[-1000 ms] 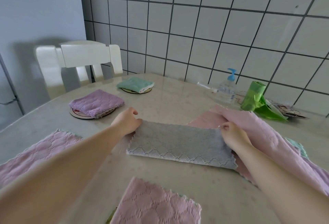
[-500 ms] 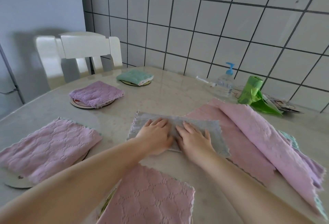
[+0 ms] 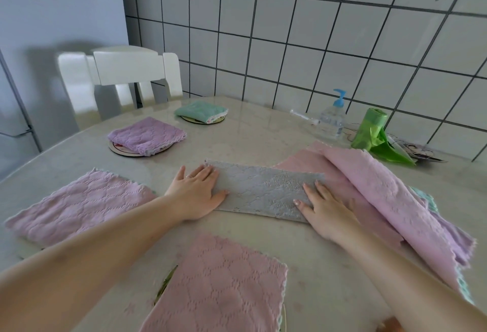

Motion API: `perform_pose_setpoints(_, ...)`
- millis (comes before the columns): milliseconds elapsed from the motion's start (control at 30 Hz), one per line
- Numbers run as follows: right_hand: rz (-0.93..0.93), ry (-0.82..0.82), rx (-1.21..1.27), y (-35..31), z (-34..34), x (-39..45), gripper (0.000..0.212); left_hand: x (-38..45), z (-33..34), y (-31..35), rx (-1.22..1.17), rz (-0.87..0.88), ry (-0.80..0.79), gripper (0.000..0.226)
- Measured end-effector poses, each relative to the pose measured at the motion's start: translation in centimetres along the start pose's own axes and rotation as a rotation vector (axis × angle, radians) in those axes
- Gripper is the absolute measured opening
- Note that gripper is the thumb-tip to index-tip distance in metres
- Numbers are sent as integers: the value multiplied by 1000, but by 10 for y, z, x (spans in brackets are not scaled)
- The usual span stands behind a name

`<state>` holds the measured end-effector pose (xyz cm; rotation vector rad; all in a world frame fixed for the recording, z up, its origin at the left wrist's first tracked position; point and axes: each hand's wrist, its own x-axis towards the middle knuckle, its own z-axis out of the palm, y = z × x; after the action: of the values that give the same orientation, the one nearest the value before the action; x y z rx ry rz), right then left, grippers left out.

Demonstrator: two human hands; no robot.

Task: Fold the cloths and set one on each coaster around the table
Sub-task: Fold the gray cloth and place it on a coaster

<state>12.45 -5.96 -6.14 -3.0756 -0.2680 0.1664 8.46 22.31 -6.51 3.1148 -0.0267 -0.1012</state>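
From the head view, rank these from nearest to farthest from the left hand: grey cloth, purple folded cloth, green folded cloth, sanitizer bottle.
1. Grey cloth: under the left hand, which lies flat on its left end.
2. Purple folded cloth: beyond the hand, on a coaster.
3. Green folded cloth: farther back, by the chair.
4. Sanitizer bottle: far right, against the tiled wall.

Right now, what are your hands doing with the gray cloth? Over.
Left hand and right hand flat, pressing the ends of the gray cloth. Cloth folded long. Pink pile crowds the right hand.

Grey cloth (image 3: 263,189) with zigzag texture; pink quilted cloths (image 3: 221,287); a lilac cloth (image 3: 147,135); a mint cloth (image 3: 201,111); beige mottled surface (image 3: 253,136).
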Motion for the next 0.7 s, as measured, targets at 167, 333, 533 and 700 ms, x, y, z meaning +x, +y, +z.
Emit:
perform_pose_setpoints(167,-14,23,-65,-2,-14,7,64,-3,-17,10,-14,123,94,44)
perform_pose_setpoints(333,-181,157,67,-39,-34,30,48,-17,-34,51,-205,356,104,25)
perform_pose_setpoints(533,-231,127,96,-70,-24,65,34,-16,-20,52,-200,373,119,19)
perform_pose_setpoints(700,-210,156,64,-78,-19,84,26,-13,-17,52,-104,398,160,20)
